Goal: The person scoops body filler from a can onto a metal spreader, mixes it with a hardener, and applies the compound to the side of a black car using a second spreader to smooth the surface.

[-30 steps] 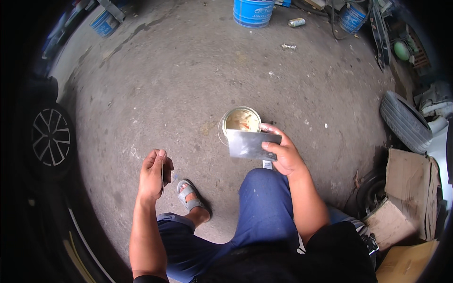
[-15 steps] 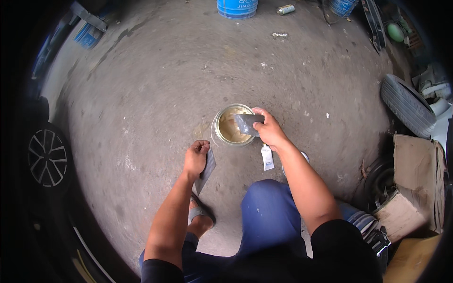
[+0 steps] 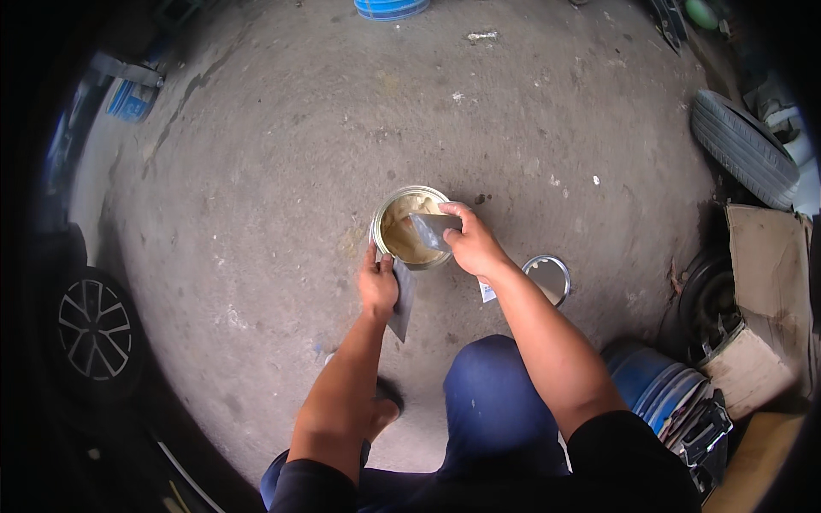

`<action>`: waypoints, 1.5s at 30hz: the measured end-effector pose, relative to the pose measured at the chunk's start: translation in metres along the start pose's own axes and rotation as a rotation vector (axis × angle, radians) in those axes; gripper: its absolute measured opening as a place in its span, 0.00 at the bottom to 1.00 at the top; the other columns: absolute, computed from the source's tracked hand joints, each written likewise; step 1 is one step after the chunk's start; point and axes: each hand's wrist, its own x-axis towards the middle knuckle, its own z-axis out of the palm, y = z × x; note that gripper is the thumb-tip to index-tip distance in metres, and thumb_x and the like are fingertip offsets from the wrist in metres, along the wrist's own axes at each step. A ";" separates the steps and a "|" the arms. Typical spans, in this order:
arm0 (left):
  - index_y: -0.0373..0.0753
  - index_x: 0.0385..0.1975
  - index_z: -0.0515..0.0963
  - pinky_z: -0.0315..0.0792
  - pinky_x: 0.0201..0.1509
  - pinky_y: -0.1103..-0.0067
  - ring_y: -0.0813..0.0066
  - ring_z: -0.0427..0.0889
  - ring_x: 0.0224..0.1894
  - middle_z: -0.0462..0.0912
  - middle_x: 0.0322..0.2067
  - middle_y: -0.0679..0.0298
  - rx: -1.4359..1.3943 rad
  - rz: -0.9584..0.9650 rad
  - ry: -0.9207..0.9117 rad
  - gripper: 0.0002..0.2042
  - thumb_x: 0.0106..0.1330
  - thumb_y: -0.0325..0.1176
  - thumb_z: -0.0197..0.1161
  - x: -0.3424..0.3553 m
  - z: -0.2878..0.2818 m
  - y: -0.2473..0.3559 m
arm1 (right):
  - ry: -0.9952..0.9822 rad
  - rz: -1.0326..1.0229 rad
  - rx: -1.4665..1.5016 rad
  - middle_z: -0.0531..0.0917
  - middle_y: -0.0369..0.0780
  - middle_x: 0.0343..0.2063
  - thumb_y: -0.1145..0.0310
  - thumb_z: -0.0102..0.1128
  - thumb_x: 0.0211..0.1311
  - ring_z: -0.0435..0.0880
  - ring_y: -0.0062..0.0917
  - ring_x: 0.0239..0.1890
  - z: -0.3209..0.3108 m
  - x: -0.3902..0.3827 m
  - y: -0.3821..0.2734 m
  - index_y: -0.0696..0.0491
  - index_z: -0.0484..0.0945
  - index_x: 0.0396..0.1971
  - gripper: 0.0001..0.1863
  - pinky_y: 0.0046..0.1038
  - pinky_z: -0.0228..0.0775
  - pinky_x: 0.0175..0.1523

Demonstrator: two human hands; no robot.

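Observation:
An open round can (image 3: 402, 239) of beige paste stands on the concrete floor. My right hand (image 3: 470, 244) is closed on a grey flat spreader (image 3: 436, 231), whose end dips into the paste. My left hand (image 3: 376, 282) grips a second flat grey plate (image 3: 400, 303), its fingers at the can's near-left rim. A white tube (image 3: 488, 291) lies mostly hidden under my right forearm, beside a round metal lid (image 3: 547, 278).
A car's dark wheel (image 3: 94, 329) is at the left. At the right are a loose tyre (image 3: 742, 150), cardboard (image 3: 765, 265) and a blue bucket (image 3: 637, 380). More blue buckets (image 3: 128, 98) stand farther off, including one at the top (image 3: 391, 7).
My left hand has moved forward and right to the can's rim with its plate. My right hand has brought its spreader down into the paste. The lid shows more now.

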 end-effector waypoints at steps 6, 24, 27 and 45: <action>0.40 0.70 0.48 0.71 0.35 0.81 0.78 0.78 0.33 0.81 0.36 0.57 -0.237 -0.137 0.294 0.29 0.73 0.26 0.51 -0.081 0.039 -0.054 | -0.171 -0.001 -0.241 0.79 0.53 0.49 0.76 0.47 0.62 0.80 0.42 0.52 0.002 -0.006 -0.003 0.54 0.69 0.59 0.23 0.38 0.70 0.55; 0.38 0.69 0.49 0.70 0.27 0.83 0.80 0.77 0.24 0.84 0.34 0.53 -0.273 -0.284 0.085 0.29 0.72 0.30 0.54 -0.102 0.008 -0.027 | -0.523 0.059 -0.772 0.79 0.52 0.51 0.77 0.51 0.54 0.81 0.44 0.52 0.075 0.027 0.035 0.58 0.74 0.54 0.24 0.38 0.75 0.53; 0.39 0.68 0.49 0.70 0.27 0.82 0.80 0.77 0.25 0.84 0.34 0.53 -0.250 -0.304 0.096 0.28 0.72 0.30 0.54 -0.102 0.009 -0.024 | -0.499 0.158 -0.653 0.78 0.52 0.52 0.78 0.49 0.54 0.79 0.44 0.54 0.076 0.027 0.037 0.56 0.73 0.56 0.25 0.38 0.73 0.55; 0.42 0.65 0.52 0.70 0.24 0.80 0.78 0.77 0.24 0.84 0.34 0.53 -0.256 -0.327 0.106 0.25 0.72 0.29 0.53 -0.101 0.009 -0.026 | -0.422 0.311 -0.064 0.79 0.52 0.51 0.79 0.49 0.54 0.78 0.39 0.55 0.085 0.028 0.062 0.53 0.72 0.58 0.28 0.33 0.69 0.57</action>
